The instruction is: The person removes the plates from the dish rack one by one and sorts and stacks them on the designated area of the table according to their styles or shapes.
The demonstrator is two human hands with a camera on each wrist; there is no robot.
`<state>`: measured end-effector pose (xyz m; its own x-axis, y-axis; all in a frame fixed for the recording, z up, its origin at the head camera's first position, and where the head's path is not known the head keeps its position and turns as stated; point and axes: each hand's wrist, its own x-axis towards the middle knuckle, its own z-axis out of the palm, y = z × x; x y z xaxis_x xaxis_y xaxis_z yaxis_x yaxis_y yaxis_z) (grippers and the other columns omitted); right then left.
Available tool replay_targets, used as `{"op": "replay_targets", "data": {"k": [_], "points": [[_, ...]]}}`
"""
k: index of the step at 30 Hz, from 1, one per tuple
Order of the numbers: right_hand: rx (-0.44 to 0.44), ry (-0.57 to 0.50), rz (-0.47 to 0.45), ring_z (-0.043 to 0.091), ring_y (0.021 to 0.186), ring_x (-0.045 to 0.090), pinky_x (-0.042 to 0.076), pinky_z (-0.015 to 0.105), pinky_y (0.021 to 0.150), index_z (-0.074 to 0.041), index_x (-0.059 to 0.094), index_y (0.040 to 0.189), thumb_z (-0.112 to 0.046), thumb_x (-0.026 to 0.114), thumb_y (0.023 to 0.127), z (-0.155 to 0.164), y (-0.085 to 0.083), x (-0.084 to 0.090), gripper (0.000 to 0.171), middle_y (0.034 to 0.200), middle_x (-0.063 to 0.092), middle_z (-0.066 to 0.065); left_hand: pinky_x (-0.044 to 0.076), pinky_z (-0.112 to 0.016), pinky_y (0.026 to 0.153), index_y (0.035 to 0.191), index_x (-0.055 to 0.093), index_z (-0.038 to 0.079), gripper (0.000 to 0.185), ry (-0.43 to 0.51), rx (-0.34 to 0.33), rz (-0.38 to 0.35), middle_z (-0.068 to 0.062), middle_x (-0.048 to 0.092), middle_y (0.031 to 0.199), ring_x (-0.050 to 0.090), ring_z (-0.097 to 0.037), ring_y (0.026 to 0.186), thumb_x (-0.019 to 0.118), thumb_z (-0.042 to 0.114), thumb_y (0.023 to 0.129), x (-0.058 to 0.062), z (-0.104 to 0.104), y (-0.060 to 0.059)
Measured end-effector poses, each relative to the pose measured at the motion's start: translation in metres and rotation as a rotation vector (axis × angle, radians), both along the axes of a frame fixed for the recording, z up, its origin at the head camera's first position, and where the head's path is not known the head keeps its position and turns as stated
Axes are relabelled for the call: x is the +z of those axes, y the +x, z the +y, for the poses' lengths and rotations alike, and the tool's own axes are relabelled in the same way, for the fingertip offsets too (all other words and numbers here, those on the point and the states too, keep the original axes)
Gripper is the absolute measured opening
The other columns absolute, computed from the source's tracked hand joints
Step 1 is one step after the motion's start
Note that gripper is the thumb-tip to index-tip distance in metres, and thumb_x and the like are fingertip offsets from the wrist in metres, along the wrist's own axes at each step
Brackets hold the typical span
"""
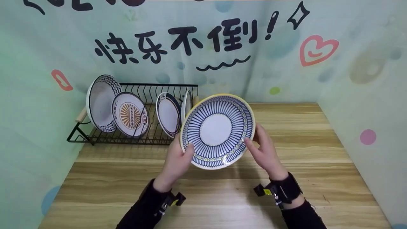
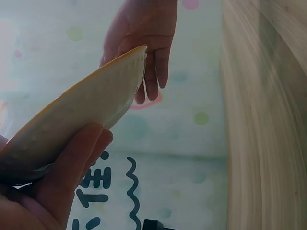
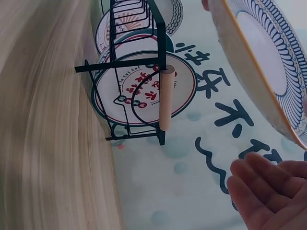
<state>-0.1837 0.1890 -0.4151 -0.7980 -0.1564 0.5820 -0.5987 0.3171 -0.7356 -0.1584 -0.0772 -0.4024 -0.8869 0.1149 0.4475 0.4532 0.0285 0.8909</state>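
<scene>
Head view: forward, down; wrist views: close; all share plate [image 1: 217, 130].

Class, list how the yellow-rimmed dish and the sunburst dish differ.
The yellow-rimmed dish has a plain white centre; the sunburst dish has orange rays there. The yellow-rimmed dish is held up in the left hand; the sunburst dish stands in the rack.

Both are round, with white showing between their patterns.

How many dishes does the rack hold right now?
4: the bowl at the left end, the sunburst plate overlapping it, the dark-rimmed plate farther right, and the red-lettered plate at the right end. More may be hidden behind the held dish.
</scene>
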Motion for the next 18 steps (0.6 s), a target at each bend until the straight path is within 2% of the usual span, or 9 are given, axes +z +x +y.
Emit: {"op": "replay_targets", "data": {"k": [4, 6, 12, 18], "points": [[0.021, -0.064, -0.088, 0.017, 0.098, 0.064, 0.054, 0.023, 0.086, 0.013, 0.04, 0.142, 0.007, 0.054, 0.096, 0.005, -0.003, -0.011, 0.048, 0.119, 0.062, 0.024, 0.057, -0.035, 0.088, 0.137, 0.042, -0.014, 0.048, -0.018, -0.023, -0.023, -0.027, 0.059, 0.122, 0.064, -0.035, 0.105, 0.048, -0.008, 0.09, -0.007, 0.002, 0.0], [0.009, -0.075, -0.118, 0.014, 0.097, 0.064, 0.054, 0.022, 0.086, 0.011, 0.044, 0.139, 0.003, 0.051, 0.099, 0.008, -0.005, -0.016, 0.041, 0.116, 0.064, 0.022, 0.057, -0.035, 0.088, 0.135, 0.043, -0.015, 0.046, -0.037, -0.018, -0.02, -0.027, 0.061, 0.119, 0.065, -0.035, 0.103, 0.049, -0.007, 0.089, -0.009, 0.003, -0.001], [-0.064, -0.008, -0.121, 0.012, 0.089, 0.063, 0.05, 0.019, 0.081, 0.009, 0.055, 0.128, -0.004, 0.044, 0.104, 0.015, -0.006, -0.022, 0.03, 0.102, 0.069, 0.018, 0.057, -0.033, 0.088, 0.135, 0.044, -0.015, 0.046, -0.065, -0.036, -0.051, -0.027, 0.062, 0.117, 0.065, -0.034, 0.101, 0.049, -0.005, 0.09, -0.015, 0.004, -0.006], [-0.049, 0.007, -0.175, 0.013, 0.079, 0.063, 0.052, 0.021, 0.072, 0.008, 0.059, 0.121, -0.006, 0.044, 0.105, 0.019, -0.006, -0.02, 0.026, 0.093, 0.069, 0.014, 0.055, -0.034, 0.09, 0.141, 0.039, -0.012, 0.052, -0.035, -0.096, -0.123, -0.027, 0.059, 0.124, 0.064, -0.035, 0.107, 0.047, -0.006, 0.091, -0.019, 0.005, -0.011]]}}
